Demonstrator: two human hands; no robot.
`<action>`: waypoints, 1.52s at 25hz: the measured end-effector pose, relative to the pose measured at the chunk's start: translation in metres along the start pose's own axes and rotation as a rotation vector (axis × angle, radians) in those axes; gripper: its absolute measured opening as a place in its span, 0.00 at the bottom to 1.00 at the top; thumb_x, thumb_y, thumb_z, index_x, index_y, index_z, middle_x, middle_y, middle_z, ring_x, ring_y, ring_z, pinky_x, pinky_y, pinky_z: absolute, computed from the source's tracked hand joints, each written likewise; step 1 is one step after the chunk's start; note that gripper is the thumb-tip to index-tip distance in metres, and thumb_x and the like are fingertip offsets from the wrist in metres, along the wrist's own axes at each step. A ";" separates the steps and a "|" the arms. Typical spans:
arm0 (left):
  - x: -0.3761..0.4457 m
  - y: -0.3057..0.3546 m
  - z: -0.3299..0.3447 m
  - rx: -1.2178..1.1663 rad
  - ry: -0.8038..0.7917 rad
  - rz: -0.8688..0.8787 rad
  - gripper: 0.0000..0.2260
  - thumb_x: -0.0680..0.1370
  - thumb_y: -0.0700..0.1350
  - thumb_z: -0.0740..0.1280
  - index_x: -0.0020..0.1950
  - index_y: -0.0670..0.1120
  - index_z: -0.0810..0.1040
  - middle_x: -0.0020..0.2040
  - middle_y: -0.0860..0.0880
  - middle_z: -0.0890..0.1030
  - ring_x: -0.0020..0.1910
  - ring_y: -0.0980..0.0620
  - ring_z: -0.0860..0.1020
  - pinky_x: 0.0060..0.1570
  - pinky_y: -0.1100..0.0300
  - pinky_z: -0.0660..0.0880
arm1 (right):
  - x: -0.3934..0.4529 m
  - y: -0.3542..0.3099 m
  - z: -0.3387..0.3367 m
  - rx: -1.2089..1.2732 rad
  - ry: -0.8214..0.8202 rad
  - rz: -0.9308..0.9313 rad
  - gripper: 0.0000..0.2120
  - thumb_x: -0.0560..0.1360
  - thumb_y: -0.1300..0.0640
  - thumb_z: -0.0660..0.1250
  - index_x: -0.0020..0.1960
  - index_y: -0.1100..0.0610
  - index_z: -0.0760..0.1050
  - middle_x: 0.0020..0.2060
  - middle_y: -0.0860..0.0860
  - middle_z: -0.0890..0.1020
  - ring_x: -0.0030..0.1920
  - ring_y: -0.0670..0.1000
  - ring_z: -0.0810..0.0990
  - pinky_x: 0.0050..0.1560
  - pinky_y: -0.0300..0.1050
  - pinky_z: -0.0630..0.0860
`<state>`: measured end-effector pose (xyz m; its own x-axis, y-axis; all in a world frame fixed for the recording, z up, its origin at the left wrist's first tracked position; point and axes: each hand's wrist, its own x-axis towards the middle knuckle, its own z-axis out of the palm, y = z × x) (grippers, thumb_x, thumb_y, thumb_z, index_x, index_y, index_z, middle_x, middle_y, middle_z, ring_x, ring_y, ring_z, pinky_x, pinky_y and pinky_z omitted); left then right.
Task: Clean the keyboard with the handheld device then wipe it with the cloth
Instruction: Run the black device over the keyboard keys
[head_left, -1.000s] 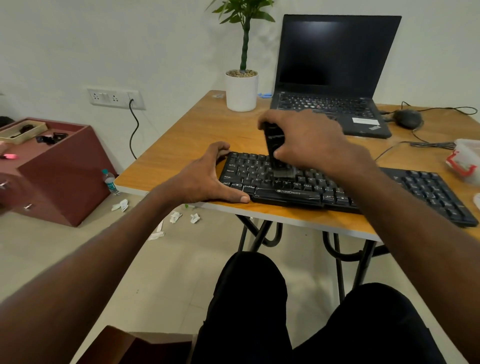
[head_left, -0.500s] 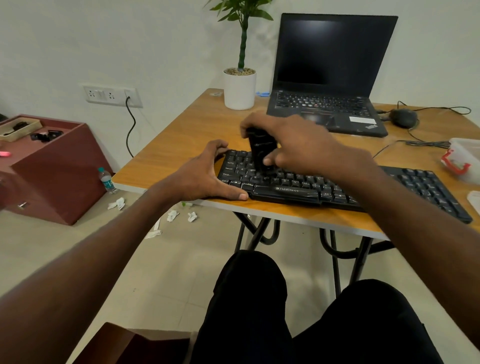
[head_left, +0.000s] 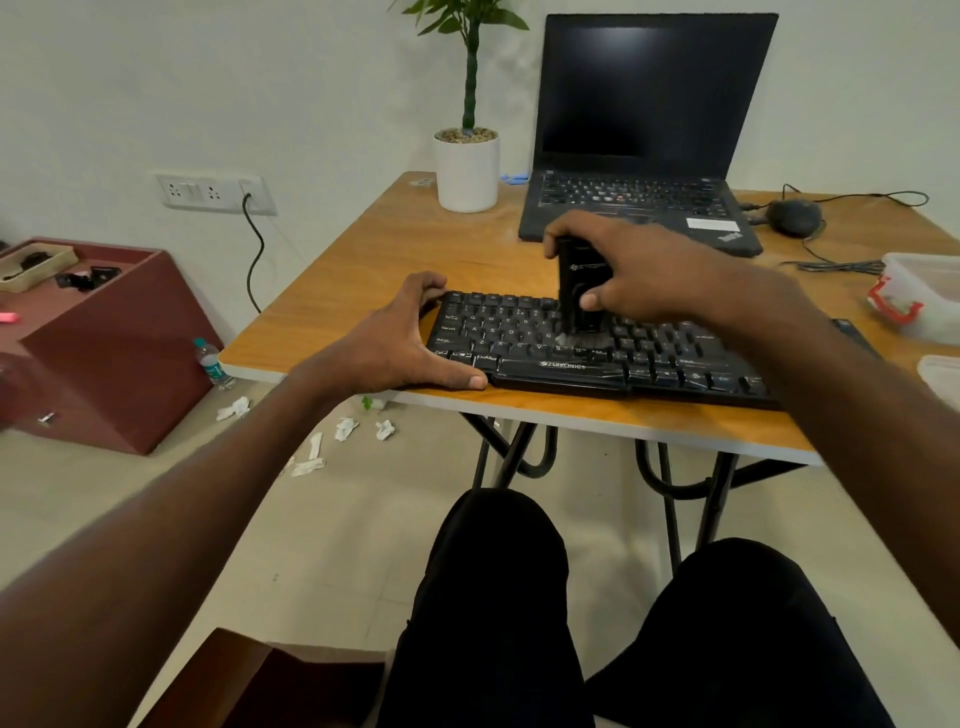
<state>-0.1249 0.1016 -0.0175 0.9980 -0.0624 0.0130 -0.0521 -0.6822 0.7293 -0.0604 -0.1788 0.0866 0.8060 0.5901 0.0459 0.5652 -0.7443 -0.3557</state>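
Lying along the near edge of the wooden table (head_left: 363, 249), the black keyboard (head_left: 524, 332) takes the brush end of the handheld device (head_left: 577, 291), which stands upright on the middle keys just above the space bar — probably so the bristles reach down between the caps. The right hand (head_left: 654, 270) wraps the device from behind, fingers over its top and thumb pressed on its front. The left hand (head_left: 400, 343) clamps the keyboard's left end, thumb along the front edge and fingers over the back, apparently to stop it sliding under the strokes.

Behind sits an open laptop (head_left: 644, 130), a potted plant (head_left: 467, 156) to its left, a mouse (head_left: 794, 217) and cables to its right. A clear container (head_left: 924, 291) lies at the right edge — no cloth is identifiable. The right forearm hides the keyboard's right end.
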 end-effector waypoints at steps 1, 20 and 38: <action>0.000 0.000 0.000 -0.003 0.001 -0.002 0.62 0.53 0.73 0.84 0.79 0.60 0.56 0.79 0.55 0.67 0.78 0.53 0.67 0.77 0.47 0.69 | -0.003 0.001 0.000 -0.009 0.045 -0.006 0.28 0.78 0.62 0.70 0.69 0.37 0.66 0.66 0.53 0.76 0.58 0.55 0.78 0.46 0.49 0.80; 0.000 -0.001 -0.003 0.002 -0.011 -0.037 0.61 0.53 0.73 0.83 0.78 0.60 0.57 0.77 0.53 0.68 0.75 0.51 0.71 0.74 0.47 0.73 | -0.010 0.010 0.003 -0.251 0.143 0.066 0.31 0.79 0.53 0.69 0.76 0.39 0.59 0.63 0.57 0.78 0.58 0.59 0.80 0.50 0.57 0.80; 0.000 0.087 0.106 0.477 0.527 0.140 0.12 0.86 0.48 0.57 0.65 0.51 0.76 0.54 0.55 0.83 0.57 0.54 0.80 0.75 0.44 0.64 | -0.040 0.059 -0.011 0.157 0.071 -0.129 0.31 0.77 0.57 0.71 0.73 0.34 0.66 0.64 0.47 0.74 0.57 0.51 0.80 0.50 0.46 0.84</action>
<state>-0.1331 -0.0354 -0.0266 0.8593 0.1050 0.5006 -0.0713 -0.9446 0.3205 -0.0575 -0.2498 0.0735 0.7421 0.6498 0.1643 0.6349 -0.6030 -0.4831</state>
